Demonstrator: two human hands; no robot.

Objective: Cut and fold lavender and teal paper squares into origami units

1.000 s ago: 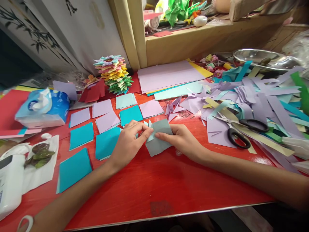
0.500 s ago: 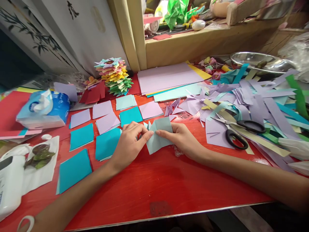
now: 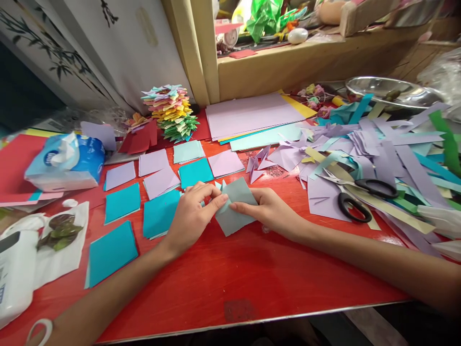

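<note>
A pale blue-green paper square is held up over the table between both hands. My left hand pinches its left corner between thumb and curled fingers. Small folded pale points stick up beside those fingers; I cannot tell whether they belong to the same sheet. My right hand grips the right side, thumb on the front and fingers behind. Folded lilac paper pieces lie just beyond the hands. Stacks of teal squares and lilac squares spread out on the left.
Scissors rest on a heap of paper strips at right, near a metal bowl. A multicoloured folded-paper tower stands behind the squares, beside large lilac sheets. A tissue pack sits on the red table.
The paper square has turned in the hands and now shows more of its flat face, with a corner pointing down. Both hands stay in nearly the same place.
</note>
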